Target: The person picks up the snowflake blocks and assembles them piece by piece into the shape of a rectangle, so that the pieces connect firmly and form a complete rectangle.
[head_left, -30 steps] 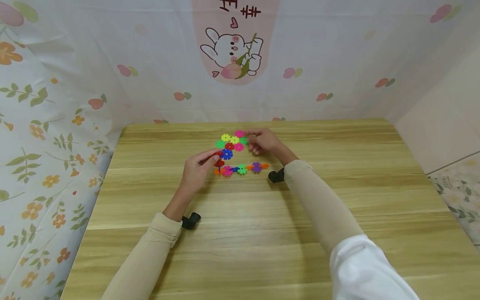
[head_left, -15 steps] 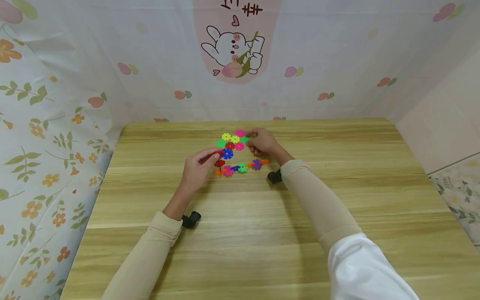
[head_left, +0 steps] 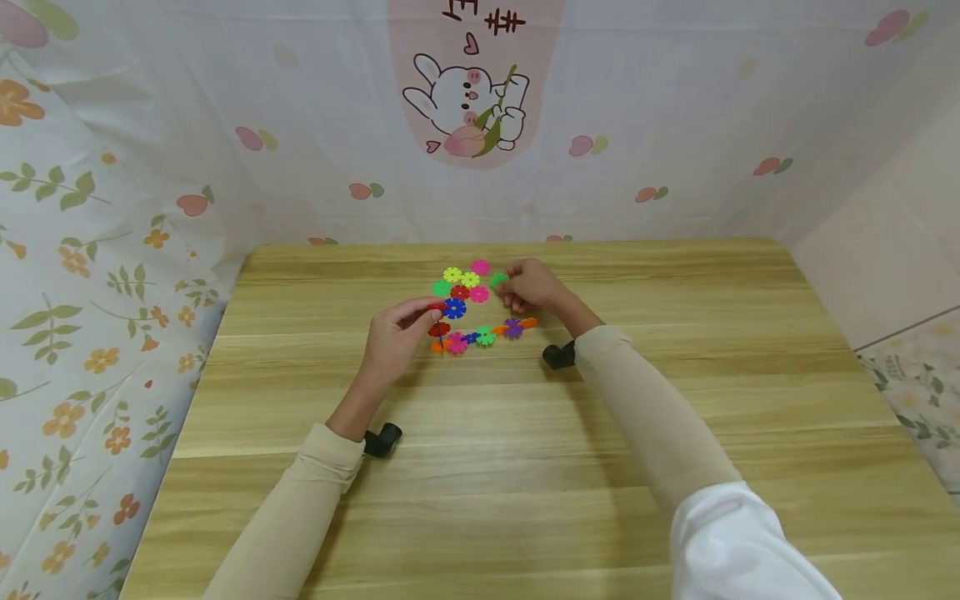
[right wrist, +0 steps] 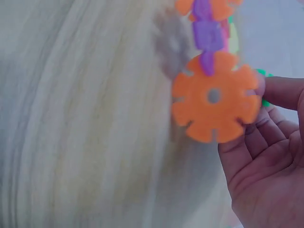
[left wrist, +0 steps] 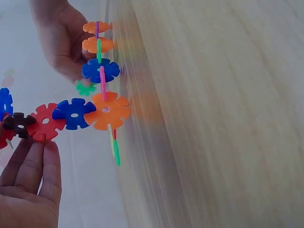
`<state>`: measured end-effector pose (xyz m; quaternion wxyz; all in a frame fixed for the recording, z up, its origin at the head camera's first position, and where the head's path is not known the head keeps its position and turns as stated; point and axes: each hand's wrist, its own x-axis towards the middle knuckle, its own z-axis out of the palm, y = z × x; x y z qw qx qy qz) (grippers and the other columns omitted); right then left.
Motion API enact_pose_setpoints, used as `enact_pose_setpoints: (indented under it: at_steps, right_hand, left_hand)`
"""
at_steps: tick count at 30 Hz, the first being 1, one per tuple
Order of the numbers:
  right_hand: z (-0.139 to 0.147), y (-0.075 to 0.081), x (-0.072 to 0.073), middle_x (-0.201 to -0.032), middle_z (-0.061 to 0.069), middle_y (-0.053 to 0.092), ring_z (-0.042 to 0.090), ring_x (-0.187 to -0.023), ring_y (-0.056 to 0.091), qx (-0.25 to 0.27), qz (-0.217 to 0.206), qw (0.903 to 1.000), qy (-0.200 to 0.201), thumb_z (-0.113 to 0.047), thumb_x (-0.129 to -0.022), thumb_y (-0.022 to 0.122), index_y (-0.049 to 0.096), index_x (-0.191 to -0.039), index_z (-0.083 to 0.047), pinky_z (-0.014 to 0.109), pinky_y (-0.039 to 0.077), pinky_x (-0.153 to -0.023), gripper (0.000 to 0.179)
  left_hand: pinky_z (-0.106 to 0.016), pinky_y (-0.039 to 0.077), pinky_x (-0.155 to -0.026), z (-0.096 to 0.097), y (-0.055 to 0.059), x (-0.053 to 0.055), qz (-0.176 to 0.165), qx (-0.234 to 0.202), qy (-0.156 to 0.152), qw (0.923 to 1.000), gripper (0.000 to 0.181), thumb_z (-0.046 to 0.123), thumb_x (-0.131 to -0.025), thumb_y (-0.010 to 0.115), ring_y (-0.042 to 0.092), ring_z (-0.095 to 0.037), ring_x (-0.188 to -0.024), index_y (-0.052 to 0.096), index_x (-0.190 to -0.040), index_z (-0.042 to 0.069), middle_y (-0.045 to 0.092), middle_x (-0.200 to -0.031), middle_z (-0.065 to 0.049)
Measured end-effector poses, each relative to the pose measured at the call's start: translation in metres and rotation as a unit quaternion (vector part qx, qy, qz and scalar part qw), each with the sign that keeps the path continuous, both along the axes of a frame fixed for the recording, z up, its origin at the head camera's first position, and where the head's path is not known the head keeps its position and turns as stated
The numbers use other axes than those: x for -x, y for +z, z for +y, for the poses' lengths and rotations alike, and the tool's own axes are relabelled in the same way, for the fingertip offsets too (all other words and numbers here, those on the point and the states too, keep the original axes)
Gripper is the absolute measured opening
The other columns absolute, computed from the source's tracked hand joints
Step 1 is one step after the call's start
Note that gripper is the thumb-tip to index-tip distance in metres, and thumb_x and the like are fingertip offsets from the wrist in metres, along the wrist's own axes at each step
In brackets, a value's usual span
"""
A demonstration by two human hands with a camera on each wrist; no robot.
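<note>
On my screen I have the left hand (head_left: pixel 392 337) pinching a linked toy chain (head_left: pixel 485 335) near its red pieces (left wrist: pixel 46 122); it runs rightward over the table (head_left: pixel 480 475). Behind it sit coloured discs (head_left: pixel 460 292); beside those, furthest right, the right hand (head_left: pixel 531 284) pinches a green disc (head_left: pixel 498 280).

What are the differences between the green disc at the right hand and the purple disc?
The right hand holds the green disc, while no hand touches the purple disc. The green disc looks unattached; the purple disc is joined between two orange discs. Both have notched rims.
</note>
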<state>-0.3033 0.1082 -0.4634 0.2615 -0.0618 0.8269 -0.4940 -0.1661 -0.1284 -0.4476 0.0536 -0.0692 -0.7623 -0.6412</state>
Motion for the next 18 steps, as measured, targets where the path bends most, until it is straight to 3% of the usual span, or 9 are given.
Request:
enact_pose_setpoints:
  at_steps: [5,12,18]
  right_hand:
    - [0.0,0.012,-0.009,-0.072,0.01,0.061,0.016,-0.054,0.057,-0.01,0.034,0.9992,0.019,-0.015,-0.099,0.055,0.054,-0.116,0.0,0.026,0.052,-0.053,0.023]
    - [0.001,0.029,-0.023,-0.081,0.022,0.063,0.02,-0.057,0.057,0.007,0.053,0.9971,0.053,-0.018,-0.101,0.054,0.054,-0.106,-0.001,0.031,0.052,-0.055,0.018]
    - [0.004,0.042,-0.037,-0.09,0.03,0.062,0.024,-0.064,0.06,0.012,0.069,0.9942,0.082,-0.016,-0.101,0.051,0.057,-0.107,-0.001,0.036,0.056,-0.061,0.018]
  left_hand:
    - [-0.029,0.057,-0.081,0.0,0.0,0.0,-0.004,0.0,0.002,1.0,0.025,0.02,-0.094,0.066,0.067,-0.024,-0.094,0.072,-0.113,0.004,0.071,-0.109,-0.013]
    - [-0.024,0.057,-0.08,0.001,-0.002,0.0,-0.004,-0.013,0.009,0.9999,0.023,0.015,-0.094,0.066,0.068,-0.025,-0.094,0.071,-0.112,0.002,0.07,-0.11,-0.015]
    - [-0.024,0.057,-0.079,0.002,-0.002,0.001,-0.002,-0.016,0.009,0.9998,0.024,0.016,-0.093,0.066,0.069,-0.026,-0.093,0.071,-0.112,0.001,0.071,-0.109,-0.016]
